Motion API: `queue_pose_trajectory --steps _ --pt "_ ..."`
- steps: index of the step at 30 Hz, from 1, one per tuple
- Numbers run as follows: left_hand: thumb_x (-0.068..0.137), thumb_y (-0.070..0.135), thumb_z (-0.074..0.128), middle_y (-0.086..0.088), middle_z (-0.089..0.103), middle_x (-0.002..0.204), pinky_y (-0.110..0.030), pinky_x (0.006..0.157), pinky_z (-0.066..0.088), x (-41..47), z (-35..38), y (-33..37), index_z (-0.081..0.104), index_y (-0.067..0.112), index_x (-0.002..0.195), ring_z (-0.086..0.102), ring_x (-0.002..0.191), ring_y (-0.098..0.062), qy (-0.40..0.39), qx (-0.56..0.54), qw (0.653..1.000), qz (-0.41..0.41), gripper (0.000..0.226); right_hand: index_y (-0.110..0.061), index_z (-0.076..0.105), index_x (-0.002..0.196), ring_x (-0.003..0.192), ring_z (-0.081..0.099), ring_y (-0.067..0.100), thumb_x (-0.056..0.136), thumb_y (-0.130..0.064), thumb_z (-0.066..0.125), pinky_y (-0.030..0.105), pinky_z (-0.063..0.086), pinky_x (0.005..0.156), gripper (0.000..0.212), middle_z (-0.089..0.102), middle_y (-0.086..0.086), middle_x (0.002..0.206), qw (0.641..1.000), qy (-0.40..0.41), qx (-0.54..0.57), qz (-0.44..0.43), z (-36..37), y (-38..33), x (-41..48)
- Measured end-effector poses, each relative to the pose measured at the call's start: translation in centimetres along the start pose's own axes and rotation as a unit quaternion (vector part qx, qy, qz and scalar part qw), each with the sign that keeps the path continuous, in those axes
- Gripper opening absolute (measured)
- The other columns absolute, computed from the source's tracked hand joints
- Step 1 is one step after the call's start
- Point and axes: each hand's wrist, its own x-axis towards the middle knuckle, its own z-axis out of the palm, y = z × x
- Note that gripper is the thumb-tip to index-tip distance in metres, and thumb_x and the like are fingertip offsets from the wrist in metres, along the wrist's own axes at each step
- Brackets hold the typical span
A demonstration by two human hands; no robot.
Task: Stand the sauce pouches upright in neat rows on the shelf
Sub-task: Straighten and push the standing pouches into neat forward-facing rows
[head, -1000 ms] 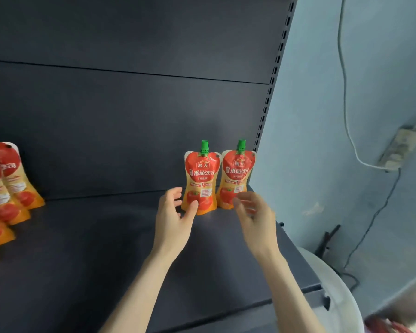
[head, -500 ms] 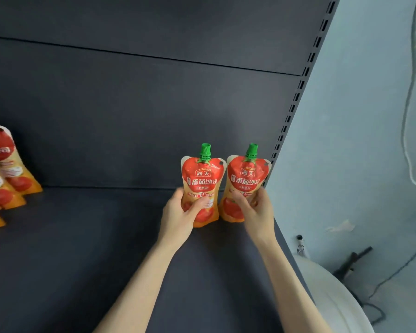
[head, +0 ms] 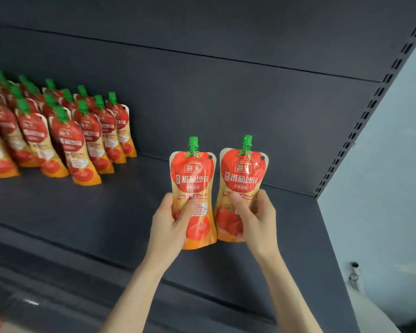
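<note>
Two red-and-orange sauce pouches with green caps stand side by side near the middle right of the dark shelf (head: 82, 212). My left hand (head: 171, 224) grips the left pouch (head: 192, 179) around its lower half, thumb across the front. My right hand (head: 257, 219) grips the right pouch (head: 244, 174) the same way. Both pouches are upright, labels facing me. Whether their bases touch the shelf I cannot tell. At the far left, several more pouches (head: 65, 135) stand in rows.
The shelf's dark back panel (head: 202, 104) rises behind the pouches. A perforated upright (head: 360, 126) marks the shelf's right end, with a pale blue wall (head: 389, 188) beyond. The shelf's front lip (head: 106, 267) runs below my forearms.
My open hands closed on the two pouches and drew them forward from the back right corner. The view swung left, bringing the rows of pouches into sight.
</note>
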Motion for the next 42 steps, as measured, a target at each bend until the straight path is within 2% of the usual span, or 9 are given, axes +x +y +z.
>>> queue_pose_trajectory --steps 8,13,18,21,25,31,34,39,42 --pt "0.084 0.033 0.06 0.008 0.069 0.092 -0.015 0.063 0.052 -0.2 -12.0 -0.4 0.056 0.02 0.095 0.067 0.084 -0.001 0.044 -0.003 0.999 0.022 0.018 -0.016 0.059 0.091 0.08 0.066 0.025 0.085 -0.025 0.066 0.036 0.057 0.07 0.013 0.069 0.006 0.085 0.998 -0.056 0.019 -0.001 11.5 -1.1 -3.3" --pt "0.084 0.034 0.059 0.012 0.068 0.098 -0.015 0.068 0.052 0.6 -21.9 -1.4 0.055 0.025 0.103 0.064 0.092 0.001 0.022 -0.019 0.999 0.028 0.021 -0.015 0.057 0.092 0.078 0.067 0.012 0.085 -0.024 0.067 0.022 0.054 0.065 0.015 0.068 -0.003 0.084 0.999 -0.036 0.041 0.005 20.8 -1.3 -6.6" --pt "0.084 0.036 0.06 0.004 0.063 0.106 -0.019 0.072 0.052 2.9 -30.5 -2.3 0.056 0.026 0.101 0.062 0.098 -0.005 0.022 -0.01 0.999 0.026 0.02 -0.018 0.057 0.104 0.084 0.065 0.004 0.086 -0.023 0.066 0.017 0.053 0.068 0.02 0.068 -0.008 0.093 0.998 -0.02 0.052 -0.006 28.8 -2.1 -8.9" --pt "0.085 0.031 0.062 0.008 0.065 0.104 -0.016 0.07 0.052 4.7 -33.8 -2.5 0.056 0.024 0.101 0.062 0.097 -0.003 0.025 -0.016 0.999 0.033 0.018 -0.021 0.057 0.109 0.092 0.065 0.004 0.086 -0.025 0.066 0.018 0.054 0.072 0.025 0.068 -0.01 0.099 0.999 -0.013 0.048 -0.007 32.5 -2.4 -9.0" --pt "0.085 0.026 0.064 0.014 0.066 0.1 -0.016 0.07 0.053 7.7 -36.4 -2.9 0.058 0.027 0.097 0.062 0.092 0.005 0.021 -0.019 0.998 0.05 0.014 -0.02 0.058 0.107 0.093 0.065 0.006 0.085 -0.025 0.067 0.021 0.055 0.075 0.024 0.069 -0.009 0.097 0.999 -0.005 0.034 -0.019 36.2 -2.4 -7.7" --pt "0.083 0.025 0.066 0.006 0.066 0.107 -0.026 0.082 0.053 12.8 -37.9 -4.7 0.059 0.018 0.108 0.062 0.102 -0.008 -0.002 -0.027 0.998 0.054 0.027 -0.02 0.06 0.103 0.089 0.066 0.005 0.083 -0.022 0.069 0.017 0.053 0.07 0.022 0.069 -0.008 0.095 0.999 0.018 0.023 -0.031 39.4 -1.3 -4.6" --pt "0.083 0.022 0.067 0.005 0.065 0.11 -0.023 0.084 0.052 15.1 -38.2 -5.5 0.058 0.017 0.111 0.061 0.106 -0.009 -0.025 -0.037 0.998 0.054 0.03 -0.02 0.061 0.105 0.089 0.067 0.007 0.083 -0.02 0.069 0.018 0.054 0.071 0.023 0.07 -0.008 0.094 0.998 0.041 0.029 -0.029 40.3 -0.5 -3.2" --pt "0.083 0.024 0.067 0.011 0.064 0.112 -0.02 0.083 0.052 17.5 -38.9 -6.2 0.056 0.03 0.108 0.06 0.108 -0.006 -0.095 -0.036 0.994 0.051 0.028 -0.017 0.057 0.109 0.095 0.067 0.012 0.084 -0.021 0.069 0.027 0.056 0.078 0.028 0.069 -0.003 0.103 0.997 0.078 0.024 -0.017 41.3 0.8 -2.6" --pt "0.08 0.025 0.071 0.012 0.063 0.113 -0.022 0.086 0.051 18.0 -39.4 -6.8 0.053 0.031 0.111 0.059 0.108 -0.004 -0.12 -0.015 0.991 0.057 0.036 -0.022 0.051 0.108 0.096 0.066 0.01 0.082 -0.019 0.071 0.026 0.056 0.078 0.033 0.065 -0.002 0.106 0.995 0.099 0.003 -0.022 41.7 1.2 -3.0"
